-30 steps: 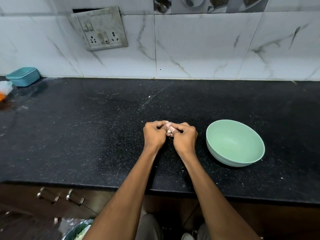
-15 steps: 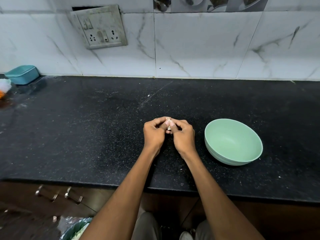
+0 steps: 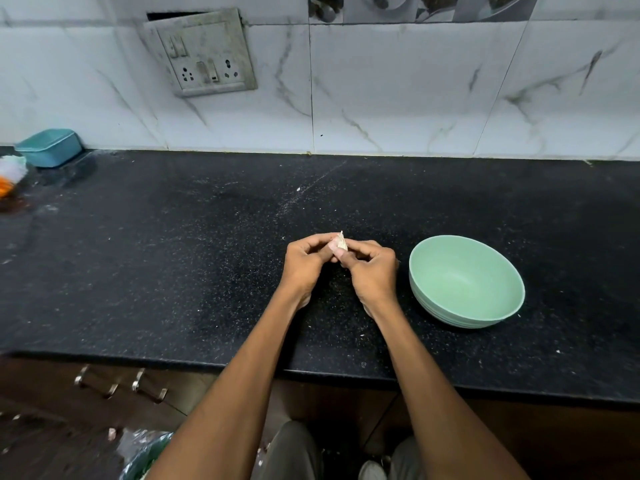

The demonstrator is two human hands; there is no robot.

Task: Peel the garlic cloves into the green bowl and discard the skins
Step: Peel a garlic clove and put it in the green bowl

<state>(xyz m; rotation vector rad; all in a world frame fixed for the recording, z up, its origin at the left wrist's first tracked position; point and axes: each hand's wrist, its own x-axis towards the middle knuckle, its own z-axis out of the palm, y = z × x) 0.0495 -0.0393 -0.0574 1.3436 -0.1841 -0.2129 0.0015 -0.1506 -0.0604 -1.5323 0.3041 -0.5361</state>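
Both hands meet over the middle of the black counter [image 3: 173,271]. My left hand [image 3: 303,268] and my right hand [image 3: 372,271] pinch one small garlic clove [image 3: 340,243] between their fingertips; its pale papery skin sticks up at the top. Most of the clove is hidden by the fingers. The green bowl [image 3: 465,282] stands on the counter just right of my right hand, and nothing shows inside it.
A teal plastic box [image 3: 48,147] sits at the back left by the tiled wall, with something white and orange [image 3: 10,178] beside it. A bag-lined bin [image 3: 145,459] stands on the floor below the counter edge. Drawer handles [image 3: 121,382] are under the counter.
The fingers have shifted on the clove, and a flap of pale skin now stands up more clearly between the two thumbs. The hands stay in the same spot.
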